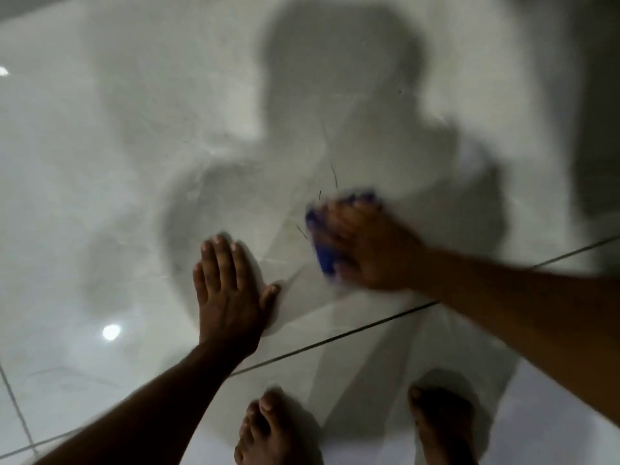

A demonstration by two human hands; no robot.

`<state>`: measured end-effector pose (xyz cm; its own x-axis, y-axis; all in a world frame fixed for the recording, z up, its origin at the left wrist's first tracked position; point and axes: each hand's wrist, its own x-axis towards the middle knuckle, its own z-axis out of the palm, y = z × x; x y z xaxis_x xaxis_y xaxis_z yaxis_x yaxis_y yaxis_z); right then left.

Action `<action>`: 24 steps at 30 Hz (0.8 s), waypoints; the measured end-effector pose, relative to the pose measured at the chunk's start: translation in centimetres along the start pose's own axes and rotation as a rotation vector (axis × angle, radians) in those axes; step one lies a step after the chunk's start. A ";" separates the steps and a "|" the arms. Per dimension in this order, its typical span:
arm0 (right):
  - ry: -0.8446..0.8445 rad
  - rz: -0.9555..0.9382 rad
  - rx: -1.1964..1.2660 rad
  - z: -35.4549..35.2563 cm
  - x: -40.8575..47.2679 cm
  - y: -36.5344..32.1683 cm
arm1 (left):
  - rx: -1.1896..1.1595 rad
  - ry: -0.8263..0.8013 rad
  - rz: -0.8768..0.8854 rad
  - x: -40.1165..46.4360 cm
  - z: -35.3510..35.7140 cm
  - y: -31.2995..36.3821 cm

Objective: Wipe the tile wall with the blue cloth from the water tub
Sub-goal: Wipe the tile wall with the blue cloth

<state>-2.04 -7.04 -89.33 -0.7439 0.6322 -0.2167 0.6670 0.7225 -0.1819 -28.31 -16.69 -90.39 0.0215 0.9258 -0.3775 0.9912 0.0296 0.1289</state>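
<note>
Pressing the blue cloth (323, 243) flat against the tile wall (134, 162), the right hand (365, 246) is blurred, its fingers closed over the cloth. Beside it, the left hand (228, 290) lies open, palm on the tile. Two bare feet (275, 431) show below.

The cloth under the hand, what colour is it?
Blue. The cloth shows in the head view, pressed on the wall by the right hand.

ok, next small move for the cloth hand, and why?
Probably sweep the blue cloth up the tile wall over the thin dark marks just above it. The right hand presses it to the wall; the left hand lies flat, bracing.
</note>
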 end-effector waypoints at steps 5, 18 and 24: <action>0.119 0.553 0.162 -2.1 7.7 -2.3 | -0.006 -0.070 0.017 -0.1 -1.0 0.0; 0.058 0.515 0.148 -1.5 6.2 -5.5 | 0.002 -0.117 0.045 -0.1 -1.2 -0.3; -0.087 0.033 -0.064 1.5 -12.1 0.0 | -0.068 -0.172 0.050 0.0 -1.8 -0.7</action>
<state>7.02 -15.05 -88.14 -0.7133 0.6312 -0.3046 0.6850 0.7199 -0.1124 -29.22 -16.08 -88.83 0.0983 0.8488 -0.5195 0.9774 0.0159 0.2109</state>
